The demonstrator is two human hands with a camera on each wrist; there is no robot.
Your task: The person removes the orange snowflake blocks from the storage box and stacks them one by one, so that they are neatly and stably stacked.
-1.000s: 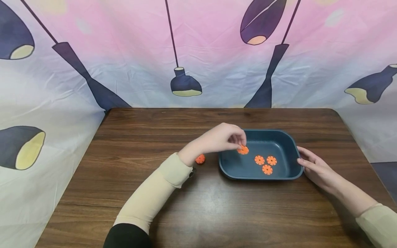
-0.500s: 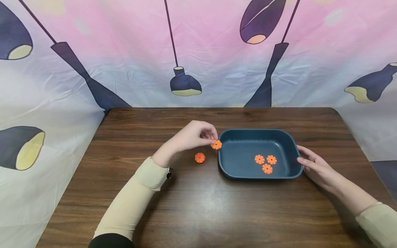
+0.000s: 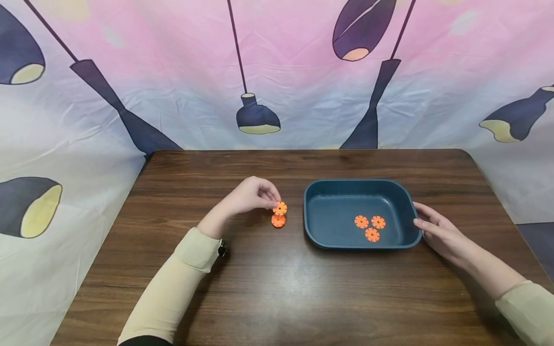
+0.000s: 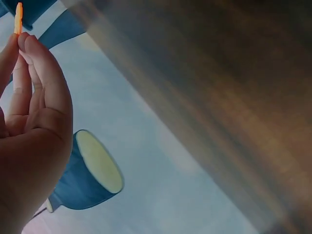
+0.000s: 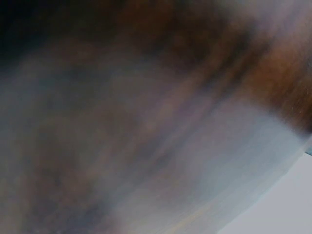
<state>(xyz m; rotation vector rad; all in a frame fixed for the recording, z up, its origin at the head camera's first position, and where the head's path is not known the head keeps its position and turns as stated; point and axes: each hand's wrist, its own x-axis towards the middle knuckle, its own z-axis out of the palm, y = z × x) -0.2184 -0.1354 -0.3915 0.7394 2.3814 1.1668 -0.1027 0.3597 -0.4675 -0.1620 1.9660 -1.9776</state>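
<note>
Just behind the left hand's grip, past the bare wrist, sits a broad pale cuff — faintly greenish beside the smooth cream sleeve that follows it. A small black piece shows at the cuff's edge, and farthest back from the grip a strip of black fabric begins. Behind the right hand's grip, past the bare forearm, comes a pale greenish-cream sleeve end.
</note>
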